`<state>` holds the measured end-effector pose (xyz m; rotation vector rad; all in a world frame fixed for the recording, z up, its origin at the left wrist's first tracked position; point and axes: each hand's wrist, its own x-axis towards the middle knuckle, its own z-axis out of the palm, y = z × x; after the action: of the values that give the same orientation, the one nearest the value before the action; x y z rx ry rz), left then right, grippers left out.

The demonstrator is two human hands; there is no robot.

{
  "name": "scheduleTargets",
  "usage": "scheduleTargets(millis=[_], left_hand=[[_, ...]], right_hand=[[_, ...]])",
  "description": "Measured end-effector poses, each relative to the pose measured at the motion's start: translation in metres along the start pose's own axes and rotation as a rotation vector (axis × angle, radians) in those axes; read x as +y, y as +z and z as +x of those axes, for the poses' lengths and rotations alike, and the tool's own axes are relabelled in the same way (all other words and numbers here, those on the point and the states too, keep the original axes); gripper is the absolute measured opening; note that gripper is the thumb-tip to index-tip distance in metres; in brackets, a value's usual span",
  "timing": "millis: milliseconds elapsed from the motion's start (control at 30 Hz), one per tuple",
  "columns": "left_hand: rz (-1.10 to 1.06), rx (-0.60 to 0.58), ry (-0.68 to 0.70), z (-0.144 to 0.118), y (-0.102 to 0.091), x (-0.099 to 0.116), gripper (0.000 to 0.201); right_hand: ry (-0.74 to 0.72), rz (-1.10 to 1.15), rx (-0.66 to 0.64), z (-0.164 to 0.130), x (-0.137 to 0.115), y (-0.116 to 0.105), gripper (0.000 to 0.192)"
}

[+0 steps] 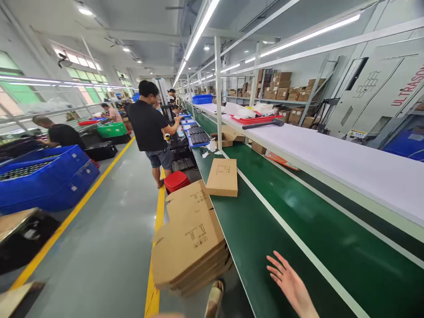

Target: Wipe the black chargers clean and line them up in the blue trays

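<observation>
My right hand (287, 281) is over the green worktop (251, 234) near its front edge, fingers apart and nothing in them. Of my left hand (167, 315), only a blurred sliver of skin shows at the bottom edge, so its fingers are hidden. Farther along the worktop lies a closed, flat cardboard box (222, 176) with printing on top, well apart from my right hand. Beside the worktop, low on the left, is a stack of flattened cardboard cartons (188, 247) with printed marks.
A green conveyor belt (298, 198) runs alongside, below a white shelf (347, 159) bearing a black-handled mallet (263, 124) and a red tray (256, 118). An open carton (227, 139) and white bottle (212, 144) stand farther on. A person (149, 119) stands by a red stool (176, 180).
</observation>
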<state>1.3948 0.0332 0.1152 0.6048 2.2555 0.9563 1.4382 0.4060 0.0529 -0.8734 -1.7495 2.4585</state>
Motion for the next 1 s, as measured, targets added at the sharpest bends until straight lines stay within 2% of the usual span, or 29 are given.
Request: scheduleTargets(millis=[33, 133, 200, 267, 333, 367, 433, 533, 667, 733, 833, 1000], left_hand=[[-0.021, 0.081, -0.013, 0.04, -0.036, -0.012, 0.036], [-0.093, 0.315, -0.05, 0.168, -0.138, -0.039, 0.034], [-0.157, 0.453, -0.077, 0.254, -0.188, -0.049, 0.039], [-0.228, 0.559, -0.107, 0.329, -0.219, -0.056, 0.04], [-0.287, 0.61, -0.141, 0.385, -0.234, -0.063, 0.04], [-0.309, 0.621, -0.161, 0.405, -0.236, -0.067, 0.04], [-0.339, 0.63, -0.205, 0.428, -0.234, -0.077, 0.04], [-0.353, 0.617, -0.246, 0.431, -0.22, -0.091, 0.04], [-0.346, 0.523, -0.231, 0.4, -0.181, -0.092, 0.042], [-0.343, 0.455, -0.212, 0.371, -0.152, -0.084, 0.044], [-0.346, 0.345, -0.185, 0.314, -0.1, -0.069, 0.05], [-0.346, 0.118, -0.127, 0.224, -0.01, -0.042, 0.081]], right_hand=[[0.044, 0.001, 0.001, 0.038, -0.006, 0.032, 0.07], [0.116, -0.053, 0.112, 0.155, -0.034, 0.127, 0.051], [0.114, -0.092, 0.187, 0.23, -0.057, 0.179, 0.043], [0.105, -0.141, 0.27, 0.294, -0.076, 0.217, 0.039], [0.101, -0.194, 0.333, 0.341, -0.086, 0.241, 0.038], [0.099, -0.22, 0.355, 0.358, -0.087, 0.247, 0.037], [0.095, -0.265, 0.391, 0.379, -0.083, 0.252, 0.035], [0.081, -0.304, 0.432, 0.385, -0.07, 0.244, 0.032], [0.081, -0.309, 0.476, 0.359, -0.051, 0.211, 0.03], [0.094, -0.306, 0.496, 0.33, -0.042, 0.188, 0.029], [0.124, -0.3, 0.521, 0.266, -0.025, 0.15, 0.03], [0.177, -0.266, 0.571, 0.158, -0.006, 0.069, 0.032]])
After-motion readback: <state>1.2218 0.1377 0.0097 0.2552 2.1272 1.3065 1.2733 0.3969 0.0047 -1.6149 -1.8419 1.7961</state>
